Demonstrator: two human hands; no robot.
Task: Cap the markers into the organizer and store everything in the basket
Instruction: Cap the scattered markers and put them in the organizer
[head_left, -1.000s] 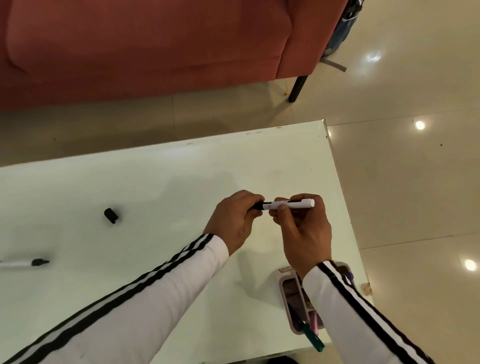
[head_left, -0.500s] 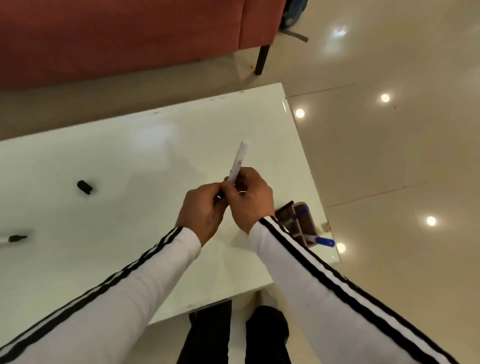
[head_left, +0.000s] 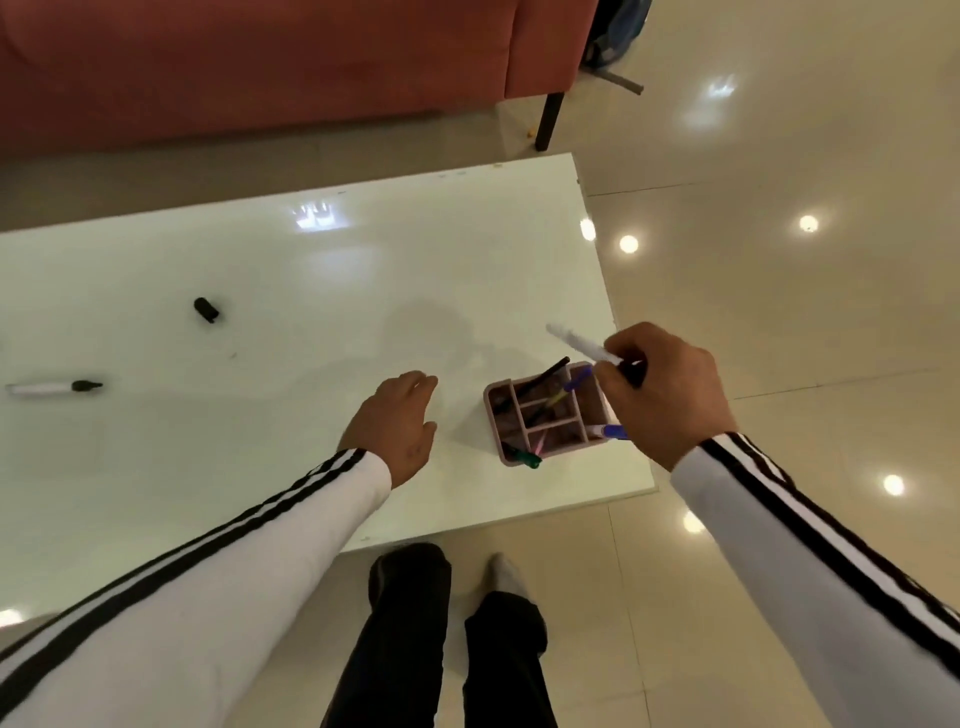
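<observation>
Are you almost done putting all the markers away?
Not yet. Done: several pens stand in the pink organizer. In hand: the right hand holds a white marker near it; the left hand is empty. Left: an uncapped marker and a loose black cap lie on the table, and no basket is in view.

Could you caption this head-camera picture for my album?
Right hand holds a white marker at the pink organizer; a loose black cap and another marker lie on the table.

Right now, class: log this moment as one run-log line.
right hand: holds white marker over pink organizer | left hand: open, over table | loose on table: black cap, uncapped marker
</observation>
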